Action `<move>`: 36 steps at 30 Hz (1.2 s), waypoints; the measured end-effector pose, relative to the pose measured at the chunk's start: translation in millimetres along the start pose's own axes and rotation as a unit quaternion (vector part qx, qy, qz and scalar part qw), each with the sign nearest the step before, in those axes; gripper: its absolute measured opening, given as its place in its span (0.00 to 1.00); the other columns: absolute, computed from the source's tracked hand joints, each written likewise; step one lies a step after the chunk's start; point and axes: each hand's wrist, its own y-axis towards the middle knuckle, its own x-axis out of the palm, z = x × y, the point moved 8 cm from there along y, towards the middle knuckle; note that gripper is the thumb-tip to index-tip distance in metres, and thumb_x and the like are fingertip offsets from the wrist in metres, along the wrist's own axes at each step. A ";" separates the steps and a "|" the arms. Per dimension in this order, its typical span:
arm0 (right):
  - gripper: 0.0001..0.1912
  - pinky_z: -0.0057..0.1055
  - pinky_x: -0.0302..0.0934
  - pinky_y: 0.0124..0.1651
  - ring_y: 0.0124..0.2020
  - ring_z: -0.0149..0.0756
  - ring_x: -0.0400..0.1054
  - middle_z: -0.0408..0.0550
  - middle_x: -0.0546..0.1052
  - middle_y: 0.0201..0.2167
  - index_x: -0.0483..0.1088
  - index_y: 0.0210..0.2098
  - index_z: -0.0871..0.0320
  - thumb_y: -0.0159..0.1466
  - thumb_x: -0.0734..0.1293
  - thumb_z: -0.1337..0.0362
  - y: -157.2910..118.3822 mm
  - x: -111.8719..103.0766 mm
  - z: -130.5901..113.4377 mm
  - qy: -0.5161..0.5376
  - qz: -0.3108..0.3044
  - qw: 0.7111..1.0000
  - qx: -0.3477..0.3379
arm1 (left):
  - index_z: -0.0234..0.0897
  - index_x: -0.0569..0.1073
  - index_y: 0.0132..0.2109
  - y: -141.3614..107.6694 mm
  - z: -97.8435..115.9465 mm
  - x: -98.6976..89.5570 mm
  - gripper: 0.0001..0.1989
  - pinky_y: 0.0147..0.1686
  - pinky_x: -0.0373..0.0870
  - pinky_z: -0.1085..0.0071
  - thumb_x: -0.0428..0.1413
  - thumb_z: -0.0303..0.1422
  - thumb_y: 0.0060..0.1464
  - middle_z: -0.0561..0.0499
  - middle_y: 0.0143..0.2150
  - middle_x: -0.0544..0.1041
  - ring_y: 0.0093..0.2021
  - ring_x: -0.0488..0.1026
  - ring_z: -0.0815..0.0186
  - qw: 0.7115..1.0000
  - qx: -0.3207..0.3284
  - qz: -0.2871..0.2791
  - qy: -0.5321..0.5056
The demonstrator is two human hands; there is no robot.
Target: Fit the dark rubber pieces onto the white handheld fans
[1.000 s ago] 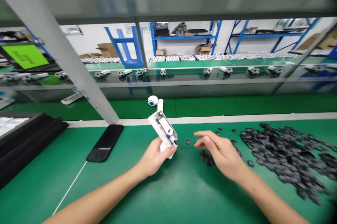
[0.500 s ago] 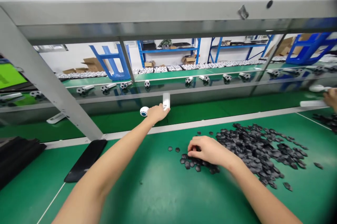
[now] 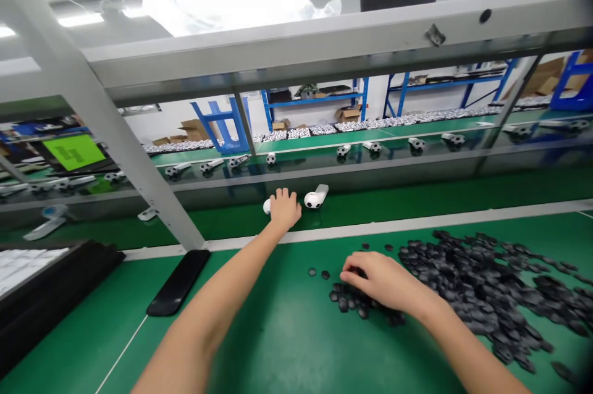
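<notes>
Both outstretched: left hand palm-down, right hand curled over black pieces.

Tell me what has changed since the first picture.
The left hand reached forward over the rail and apparently let go of its white device, now lying right of the hand, which hides part of a second white piece. The right hand lowered to the small cluster of black pieces. The phone and larger black pile stayed put.
</notes>
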 end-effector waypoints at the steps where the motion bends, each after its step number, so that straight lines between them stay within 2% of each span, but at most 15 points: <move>1: 0.13 0.31 0.61 0.36 0.37 0.42 0.74 0.44 0.81 0.37 0.79 0.38 0.50 0.72 0.63 0.55 -0.6 -1.1 0.3 -0.002 0.002 1.000 0.000 | 0.36 0.72 0.61 -2.9 -7.4 0.6 0.20 0.61 0.68 0.45 0.59 0.39 0.66 0.41 0.64 0.70 0.62 0.69 0.50 1.000 0.004 -0.004 0.005; 8: 0.12 0.31 0.61 0.35 0.37 0.42 0.75 0.45 0.82 0.38 0.79 0.39 0.50 0.71 0.64 0.56 -2.6 -4.1 5.4 0.006 0.006 1.000 0.002 | 0.37 0.68 0.65 -9.2 -92.1 8.7 0.24 0.62 0.67 0.43 0.60 0.38 0.65 0.40 0.68 0.66 0.64 0.67 0.48 0.998 -0.002 -0.064 0.006; 10: 0.12 0.31 0.60 0.34 0.36 0.41 0.74 0.45 0.82 0.37 0.79 0.37 0.50 0.71 0.64 0.56 -1.6 -2.2 6.8 0.006 0.005 1.000 0.002 | 0.37 0.69 0.65 -7.5 -110.1 12.4 0.24 0.61 0.68 0.43 0.60 0.37 0.66 0.40 0.68 0.67 0.64 0.68 0.48 0.996 0.011 -0.091 -0.009; 12: 0.11 0.31 0.58 0.32 0.34 0.41 0.74 0.44 0.82 0.34 0.78 0.35 0.50 0.70 0.65 0.57 -0.4 0.7 7.8 0.004 0.001 1.000 0.004 | 0.38 0.68 0.66 -6.9 -119.1 16.7 0.24 0.62 0.67 0.42 0.60 0.37 0.66 0.40 0.69 0.65 0.65 0.67 0.47 0.992 0.030 -0.116 -0.028; 14: 0.10 0.31 0.56 0.30 0.32 0.40 0.73 0.44 0.81 0.31 0.77 0.32 0.51 0.68 0.68 0.57 0.7 4.6 7.5 0.001 -0.009 1.000 0.007 | 0.40 0.65 0.68 -7.8 -119.2 21.6 0.28 0.65 0.62 0.39 0.60 0.38 0.65 0.40 0.73 0.60 0.69 0.62 0.45 0.988 0.049 -0.135 -0.051; 16: 0.09 0.31 0.54 0.29 0.31 0.40 0.73 0.44 0.80 0.30 0.77 0.31 0.51 0.66 0.70 0.56 1.3 8.1 6.1 -0.006 -0.016 1.000 0.012 | 0.39 0.56 0.74 -9.4 -112.9 27.3 0.36 0.69 0.55 0.39 0.59 0.41 0.65 0.38 0.78 0.49 0.74 0.52 0.42 0.984 0.064 -0.148 -0.075; 18: 0.09 0.30 0.53 0.27 0.30 0.40 0.73 0.43 0.80 0.29 0.76 0.30 0.51 0.64 0.73 0.55 1.4 11.1 5.0 -0.019 -0.022 0.999 0.026 | 0.33 0.43 0.77 -10.9 -103.9 33.8 0.45 0.72 0.49 0.45 0.58 0.44 0.65 0.34 0.79 0.37 0.77 0.41 0.42 0.980 0.069 -0.160 -0.099; 20: 0.09 0.30 0.52 0.27 0.29 0.40 0.73 0.43 0.80 0.28 0.75 0.29 0.51 0.63 0.73 0.55 1.1 13.5 3.9 -0.034 -0.028 0.998 0.041 | 0.29 0.35 0.77 -12.4 -93.8 40.9 0.50 0.73 0.48 0.52 0.56 0.46 0.64 0.31 0.79 0.34 0.78 0.39 0.44 0.974 0.068 -0.176 -0.122; 22: 0.10 0.30 0.52 0.27 0.29 0.40 0.73 0.44 0.80 0.29 0.74 0.29 0.51 0.64 0.72 0.55 0.8 15.3 2.2 -0.042 -0.036 0.997 0.049 | 0.30 0.37 0.77 -14.1 -82.9 46.9 0.50 0.73 0.48 0.53 0.57 0.47 0.63 0.32 0.79 0.38 0.78 0.44 0.45 0.969 0.073 -0.190 -0.142; 26: 0.11 0.31 0.53 0.27 0.30 0.41 0.73 0.44 0.80 0.30 0.75 0.29 0.51 0.66 0.70 0.56 0.0 16.4 0.8 -0.050 -0.043 0.997 0.048 | 0.39 0.54 0.75 -16.5 -67.9 52.5 0.40 0.71 0.48 0.41 0.59 0.45 0.63 0.38 0.79 0.47 0.76 0.50 0.43 0.963 0.074 -0.191 -0.176; 28: 0.10 0.31 0.54 0.28 0.30 0.41 0.73 0.44 0.80 0.30 0.75 0.29 0.51 0.66 0.69 0.57 -0.9 15.9 0.6 -0.058 -0.040 0.997 0.041 | 0.40 0.61 0.71 -16.5 -66.8 53.5 0.33 0.68 0.55 0.38 0.59 0.44 0.65 0.39 0.75 0.56 0.72 0.57 0.44 0.961 0.050 -0.189 -0.194; 30: 0.09 0.31 0.54 0.29 0.30 0.40 0.73 0.44 0.80 0.29 0.75 0.29 0.52 0.66 0.68 0.60 -2.1 14.4 -0.2 -0.068 -0.033 0.997 0.032 | 0.39 0.66 0.68 -15.5 -67.5 51.4 0.27 0.64 0.63 0.40 0.59 0.41 0.66 0.40 0.70 0.64 0.67 0.65 0.46 0.959 0.017 -0.182 -0.217; 34: 0.10 0.31 0.59 0.32 0.32 0.40 0.74 0.45 0.81 0.31 0.77 0.29 0.52 0.66 0.66 0.64 -1.5 5.7 0.2 -0.056 0.001 0.998 0.025 | 0.37 0.69 0.64 -9.4 -64.0 31.6 0.23 0.59 0.70 0.45 0.59 0.38 0.66 0.41 0.64 0.70 0.61 0.71 0.50 0.942 -0.036 -0.148 -0.299; 36: 0.11 0.31 0.62 0.35 0.33 0.40 0.76 0.45 0.83 0.32 0.79 0.32 0.52 0.67 0.65 0.63 0.8 -1.6 2.5 0.001 0.032 0.999 0.030 | 0.38 0.66 0.67 -7.1 -58.8 14.1 0.26 0.59 0.71 0.47 0.60 0.37 0.65 0.40 0.64 0.70 0.60 0.72 0.51 0.922 -0.055 -0.128 -0.362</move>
